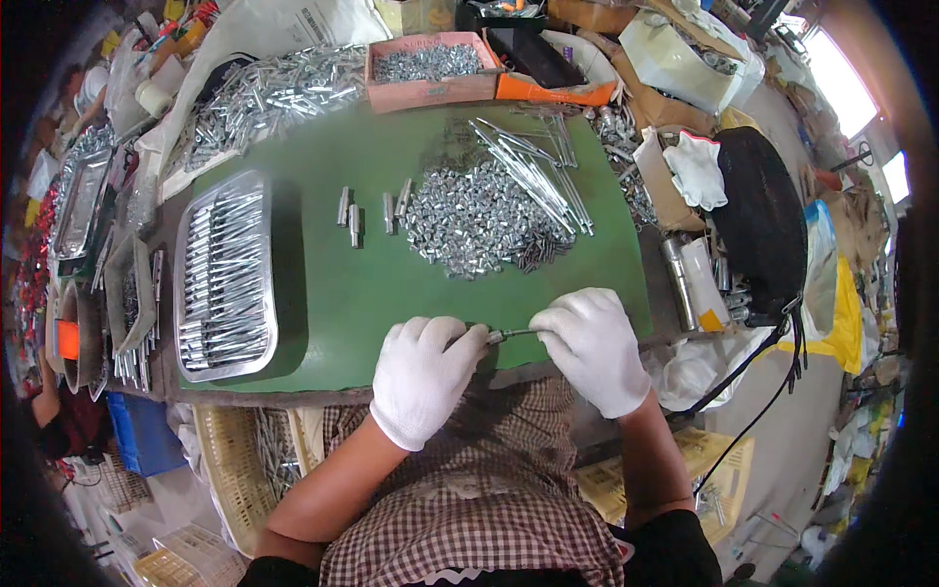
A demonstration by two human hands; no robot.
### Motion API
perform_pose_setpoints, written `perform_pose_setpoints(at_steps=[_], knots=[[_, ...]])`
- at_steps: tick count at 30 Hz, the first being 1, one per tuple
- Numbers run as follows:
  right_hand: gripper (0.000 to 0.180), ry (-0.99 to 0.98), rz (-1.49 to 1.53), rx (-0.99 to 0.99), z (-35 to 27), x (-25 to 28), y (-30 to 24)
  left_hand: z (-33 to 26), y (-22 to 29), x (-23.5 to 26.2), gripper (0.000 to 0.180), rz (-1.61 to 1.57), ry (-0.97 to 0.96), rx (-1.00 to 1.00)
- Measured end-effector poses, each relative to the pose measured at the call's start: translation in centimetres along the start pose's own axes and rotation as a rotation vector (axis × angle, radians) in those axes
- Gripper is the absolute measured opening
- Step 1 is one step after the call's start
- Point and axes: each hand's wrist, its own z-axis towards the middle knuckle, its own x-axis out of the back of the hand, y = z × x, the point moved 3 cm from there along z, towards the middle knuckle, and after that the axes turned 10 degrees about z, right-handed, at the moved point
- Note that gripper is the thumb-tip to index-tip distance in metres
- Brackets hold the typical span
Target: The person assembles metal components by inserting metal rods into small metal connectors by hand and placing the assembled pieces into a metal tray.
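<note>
Both my hands wear white gloves and meet over the front edge of the green mat (333,323). A thin metal rod (516,333) with a thicker fitting at its left end spans the gap between them. My left hand (426,367) pinches the fitting end; my right hand (594,342) grips the other end, and the fingers cover both tips. Beyond them lies a heap of small silver metal nuts or sleeves (465,215), with long thin rods (533,176) at its upper right. Several short metal cylinders (355,225) stand or lie left of the heap.
A metal tray (270,323) of assembled rods sits at the left. Behind the mat are a pile of metal tubes (279,98), a pink box (370,78) of small parts and an orange box (548,91). A black bag-like object (763,215) with cables stands at the right.
</note>
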Motion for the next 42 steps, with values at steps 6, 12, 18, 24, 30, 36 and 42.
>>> perform_pose_setpoints(at_steps=[6,12,18,24,30,36,42], knots=[[0.011,0.047,0.044,-0.006,0.0,-0.4,0.1,-0.2,-0.2,-0.3,0.031,-0.009,0.003,-0.025],[0.010,0.048,0.068,-0.024,0.1,-0.7,0.2,-0.3,-0.2,-0.3,0.034,0.015,0.055,-0.041],[0.008,0.044,0.072,0.006,0.7,-1.3,0.2,-0.1,-0.2,-0.4,0.034,0.019,0.010,-0.044],[0.005,0.230,0.058,-0.173,1.3,0.3,2.9,-0.4,-0.2,-0.5,0.032,0.000,0.079,-0.038],[0.012,0.179,-0.066,-0.215,4.5,-0.1,5.4,-0.3,-0.2,-0.3,0.033,0.004,0.047,-0.037],[0.010,0.075,-0.136,-0.187,5.1,-0.4,4.7,-0.2,-0.2,-0.4,0.031,-0.014,0.074,-0.047],[0.006,0.175,-0.092,-0.132,5.1,-0.8,4.6,-0.3,-0.4,-0.5,0.033,-0.019,0.067,-0.041]])
